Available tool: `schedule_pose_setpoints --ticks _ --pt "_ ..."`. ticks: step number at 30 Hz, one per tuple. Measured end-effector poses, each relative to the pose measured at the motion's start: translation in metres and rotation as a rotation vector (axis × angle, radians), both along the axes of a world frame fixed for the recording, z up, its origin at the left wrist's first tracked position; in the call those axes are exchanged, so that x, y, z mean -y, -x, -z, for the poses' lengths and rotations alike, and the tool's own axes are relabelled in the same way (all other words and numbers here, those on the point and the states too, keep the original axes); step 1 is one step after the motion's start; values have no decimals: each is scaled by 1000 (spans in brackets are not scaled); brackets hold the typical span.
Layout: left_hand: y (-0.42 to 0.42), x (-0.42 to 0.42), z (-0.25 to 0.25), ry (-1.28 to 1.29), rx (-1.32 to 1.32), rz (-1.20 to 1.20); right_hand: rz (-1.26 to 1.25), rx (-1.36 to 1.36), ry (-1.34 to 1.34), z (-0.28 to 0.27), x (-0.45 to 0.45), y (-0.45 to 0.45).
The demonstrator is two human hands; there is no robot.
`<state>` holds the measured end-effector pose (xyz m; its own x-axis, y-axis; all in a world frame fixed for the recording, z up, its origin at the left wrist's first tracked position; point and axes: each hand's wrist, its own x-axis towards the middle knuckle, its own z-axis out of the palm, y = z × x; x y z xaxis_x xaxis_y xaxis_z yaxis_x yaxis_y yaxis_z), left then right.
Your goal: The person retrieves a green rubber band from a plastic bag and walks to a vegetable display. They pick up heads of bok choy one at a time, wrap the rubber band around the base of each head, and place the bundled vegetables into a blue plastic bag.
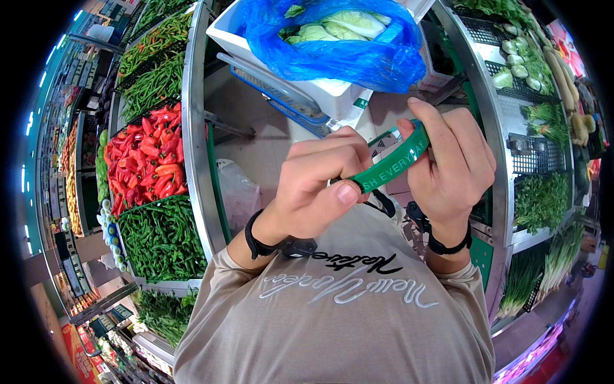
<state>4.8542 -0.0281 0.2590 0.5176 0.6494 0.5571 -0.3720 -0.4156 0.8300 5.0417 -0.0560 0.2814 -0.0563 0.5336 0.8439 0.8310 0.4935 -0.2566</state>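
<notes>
A green printed strip (394, 165) is stretched and curved between both hands in front of my chest. My left hand (321, 177) pinches its lower left end between thumb and fingers. At its upper right end, my right hand (446, 163) holds the strip between thumb and fingers. Each wrist has a black strap. Part of the strip's far side is hidden by the fingers, so I cannot tell whether it forms a closed loop. Beyond the hands, leafy cabbages (340, 26) lie in a blue plastic bag (336, 62).
The blue bag sits in a white foam box (230, 29), beside a blue-edged trolley or basket (288, 96). Metal-edged shelves flank me, with red peppers (148, 153) and green peppers (163, 240) at left and leafy greens (542, 201) at right. A white plastic bag (235, 192) lies low at left.
</notes>
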Motion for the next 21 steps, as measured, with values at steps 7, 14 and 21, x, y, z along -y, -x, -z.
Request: schedule_pose_setpoints --ticks 7,14,21 --pt "0 0 -2 8 -48 -8 -51 96 -72 1 -3 -1" --pt "-5 8 -8 93 -39 -50 -78 3 -104 9 -12 4" --pt "-3 11 -7 182 11 66 -106 -133 20 10 -8 8"
